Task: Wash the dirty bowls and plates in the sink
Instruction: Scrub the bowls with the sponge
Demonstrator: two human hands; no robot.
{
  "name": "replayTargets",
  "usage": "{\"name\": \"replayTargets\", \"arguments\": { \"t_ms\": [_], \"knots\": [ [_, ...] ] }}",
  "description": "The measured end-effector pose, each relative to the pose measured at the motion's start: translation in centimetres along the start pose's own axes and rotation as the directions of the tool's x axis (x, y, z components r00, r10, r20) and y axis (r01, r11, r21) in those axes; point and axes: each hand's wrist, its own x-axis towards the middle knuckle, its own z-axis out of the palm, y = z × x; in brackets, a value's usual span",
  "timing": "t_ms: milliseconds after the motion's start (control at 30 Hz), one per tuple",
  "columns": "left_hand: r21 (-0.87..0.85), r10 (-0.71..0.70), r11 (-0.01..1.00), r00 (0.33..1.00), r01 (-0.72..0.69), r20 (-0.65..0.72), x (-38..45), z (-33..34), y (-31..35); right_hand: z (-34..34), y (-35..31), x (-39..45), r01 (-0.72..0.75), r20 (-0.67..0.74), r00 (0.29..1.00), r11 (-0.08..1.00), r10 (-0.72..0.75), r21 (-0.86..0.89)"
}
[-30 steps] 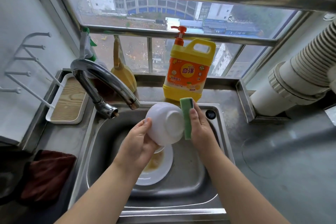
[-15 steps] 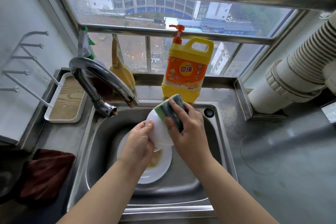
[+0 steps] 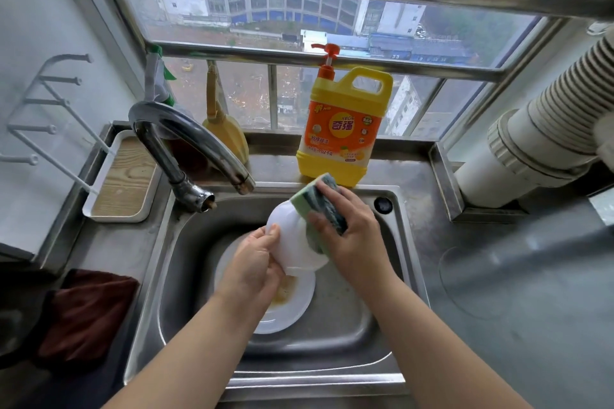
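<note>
While left fingers (image 3: 270, 236) grip the bowl (image 3: 289, 236), right fingers (image 3: 327, 206) clasp the sponge (image 3: 320, 209) against it.

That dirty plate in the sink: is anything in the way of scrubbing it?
Yes. The white bowl, gripped by the left hand, hangs over the plate, and the right hand presses the sponge against that bowl.

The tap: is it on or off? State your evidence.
Off, it seems. No water falls from the tap spout above the sink, where the plate lies dirty.
</note>
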Motion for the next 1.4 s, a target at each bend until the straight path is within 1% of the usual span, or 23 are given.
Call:
{"name": "replayTargets", "arguments": {
  "t_ms": [67, 167, 233, 300, 400, 467, 567, 633, 700, 733, 767, 833, 900, 1000, 1033, 1100, 1200, 1267, 1300, 1333, 1400],
  "knots": [
    [-0.015, 0.004, 1.000, 1.000, -0.004, 0.001, 0.2, -0.2, 0.4, 0.3, -0.9, -0.1, 0.066, 0.040, 0.997, 0.995, -0.063, -0.078],
    [-0.068, -0.018, 0.998, 1.000, 0.018, -0.008, 0.7, -0.9, 1.2, 0.7, -0.9, -1.8, 0.217, 0.102, 0.974, 0.963, -0.202, -0.163],
    [-0.058, -0.037, 0.998, 0.999, 0.036, -0.017, 0.6, -1.2, 1.5, 0.7, 0.4, -3.2, 0.260, 0.130, 0.962, 0.948, -0.239, -0.183],
    [-0.048, -0.039, 0.998, 0.999, 0.038, -0.025, 0.4, -1.3, 1.4, 0.2, 1.8, -3.8, 0.202, 0.103, 0.977, 0.969, -0.188, -0.143],
    [-0.045, -0.033, 0.998, 0.999, 0.031, -0.030, 0.1, -1.0, 1.2, -1.0, 2.9, -2.9, 0.057, 0.049, 0.997, 0.998, -0.056, -0.010],
    [-0.031, -0.039, 0.999, 0.999, 0.038, -0.021, 0.1, -0.6, 1.0, -1.4, 2.5, -1.3, 0.016, 0.029, 0.999, 1.000, -0.017, 0.014],
    [0.000, -0.040, 0.999, 0.999, 0.040, -0.015, 0.1, -0.3, 0.6, -1.3, 0.4, 0.5, 0.058, 0.031, 0.998, 0.998, -0.058, -0.013],
    [-0.012, -0.034, 0.999, 0.999, 0.034, 0.004, 0.2, -0.4, 0.9, -0.6, -0.9, 0.4, 0.128, 0.092, 0.988, 0.988, -0.120, -0.087],
    [-0.050, -0.035, 0.998, 0.999, 0.036, 0.019, 0.4, -0.7, 1.4, 0.0, -1.2, -0.9, 0.236, 0.146, 0.966, 0.958, -0.213, -0.165],
    [-0.063, -0.036, 0.997, 0.999, 0.037, 0.016, 0.5, -0.9, 1.6, 0.1, -0.8, -1.7, 0.278, 0.154, 0.955, 0.942, -0.252, -0.187],
    [-0.065, -0.035, 0.997, 0.999, 0.035, 0.006, 0.5, -0.9, 1.8, 0.1, -0.1, -2.4, 0.290, 0.147, 0.953, 0.938, -0.264, -0.192],
    [-0.052, -0.020, 0.998, 1.000, 0.020, -0.015, 0.5, -1.0, 2.0, -0.5, 1.5, -3.3, 0.230, 0.111, 0.971, 0.961, -0.214, -0.155],
    [-0.042, -0.016, 0.999, 1.000, 0.015, -0.020, 0.4, -1.0, 1.8, -1.2, 2.6, -3.2, 0.128, 0.080, 0.989, 0.987, -0.121, -0.096],
    [-0.016, -0.043, 0.999, 0.999, 0.043, -0.014, 0.3, -0.8, 1.0, -1.6, 2.3, -1.0, 0.052, 0.053, 0.997, 0.997, -0.049, -0.054],
    [-0.003, -0.052, 0.999, 0.999, 0.052, -0.010, 0.3, -0.7, 0.8, -1.5, 1.7, -0.2, 0.046, 0.056, 0.997, 0.998, -0.043, -0.051],
    [0.005, -0.065, 0.998, 0.998, 0.065, -0.004, 0.3, -0.6, 0.8, -0.9, 0.5, 0.7, 0.084, 0.085, 0.993, 0.993, -0.077, -0.082],
    [-0.030, -0.077, 0.997, 0.997, 0.077, 0.013, 0.7, -0.9, 1.5, -0.1, -0.8, -0.7, 0.217, 0.164, 0.968, 0.964, -0.192, -0.154],
    [-0.029, -0.072, 0.997, 0.997, 0.072, -0.003, 0.8, -1.2, 1.9, 0.1, 0.0, -2.6, 0.302, 0.186, 0.945, 0.935, -0.268, -0.188],
    [-0.014, -0.064, 0.998, 0.998, 0.064, -0.016, 0.8, -1.3, 1.9, -0.1, 0.9, -3.4, 0.298, 0.179, 0.947, 0.937, -0.266, -0.183],
    [0.000, -0.056, 0.998, 0.998, 0.056, -0.028, 0.7, -1.3, 1.8, -0.4, 1.7, -3.8, 0.256, 0.166, 0.959, 0.953, -0.230, -0.162],
    [0.007, -0.052, 0.999, 0.998, 0.052, -0.031, 0.5, -1.3, 1.4, -1.3, 3.1, -3.8, 0.126, 0.129, 0.985, 0.987, -0.113, -0.098]
  ]
}}
